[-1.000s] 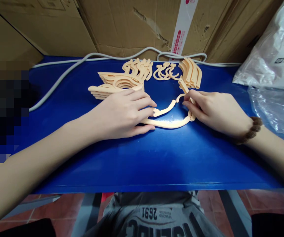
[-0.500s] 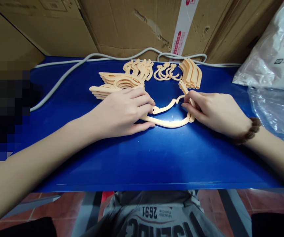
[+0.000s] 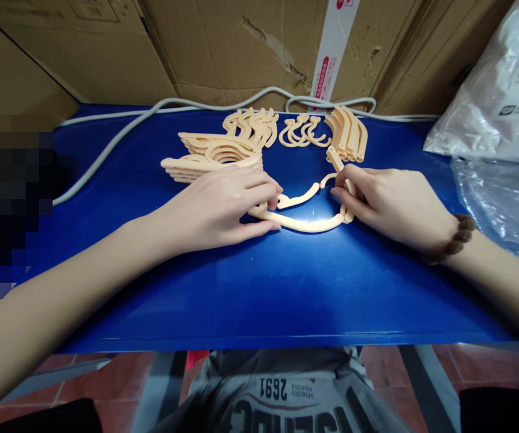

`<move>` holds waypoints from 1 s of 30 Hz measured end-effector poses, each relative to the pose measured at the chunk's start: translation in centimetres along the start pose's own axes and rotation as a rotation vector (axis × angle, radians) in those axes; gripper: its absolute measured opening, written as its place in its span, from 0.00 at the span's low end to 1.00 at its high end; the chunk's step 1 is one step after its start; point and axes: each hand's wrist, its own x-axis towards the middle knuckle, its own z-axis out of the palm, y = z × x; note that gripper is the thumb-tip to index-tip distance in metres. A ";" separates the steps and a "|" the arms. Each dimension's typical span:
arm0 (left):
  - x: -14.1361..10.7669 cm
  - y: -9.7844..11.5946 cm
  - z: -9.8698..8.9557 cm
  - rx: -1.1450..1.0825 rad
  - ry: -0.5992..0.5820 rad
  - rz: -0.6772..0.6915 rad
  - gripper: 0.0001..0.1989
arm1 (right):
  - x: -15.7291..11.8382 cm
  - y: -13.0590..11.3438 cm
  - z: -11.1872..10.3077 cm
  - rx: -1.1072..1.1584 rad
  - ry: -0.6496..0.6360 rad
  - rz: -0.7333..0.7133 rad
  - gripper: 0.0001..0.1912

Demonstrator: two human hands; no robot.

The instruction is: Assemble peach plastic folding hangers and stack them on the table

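Observation:
A beige plastic clothes hanger (image 3: pixel 312 226), made of curved jointed pieces, lies on the blue table in front of me. Its left end is between the thumb and fingers of my left hand (image 3: pixel 236 204). My right hand (image 3: pixel 380 198) pinches the upright piece at its right end with thumb and forefinger, hiding part of it. Between my hands a thinner curved hanger piece (image 3: pixel 302 196) lies just behind the long arc. Beyond my left hand is a stack of hanger arms (image 3: pixel 218 147), partly covered by that hand.
Farther back lie wavy hanger pieces (image 3: pixel 252 126), several loose hooks (image 3: pixel 302 131) and a row of curved arms (image 3: pixel 348 133). A white cable (image 3: pixel 119 139) runs along the back edge before cardboard boxes (image 3: pixel 227 54). Clear plastic bags (image 3: pixel 489 108) rest at the right.
My left fingers have shifted slightly, uncovering a little more of the hanger's left end. My right hand keeps its grip; the view has moved very slightly.

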 end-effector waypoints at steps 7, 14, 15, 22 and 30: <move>0.0 0.0 0.1 -0.075 0.006 -0.022 0.08 | 0.0 -0.1 -0.1 0.015 0.002 -0.010 0.17; 0.1 0.4 -0.2 -0.094 -0.015 -0.015 0.06 | 0.0 -0.2 -0.2 0.036 -0.008 -0.009 0.15; 0.1 0.4 -0.2 -0.099 -0.022 -0.013 0.06 | 0.0 -0.2 -0.3 0.033 -0.014 -0.008 0.16; 0.1 0.8 -0.1 -0.116 -0.040 -0.008 0.04 | 0.0 -0.3 0.0 0.043 -0.023 -0.043 0.17; 0.0 0.9 0.0 -0.124 -0.050 0.004 0.07 | 0.0 -0.3 -0.1 0.083 -0.021 -0.076 0.15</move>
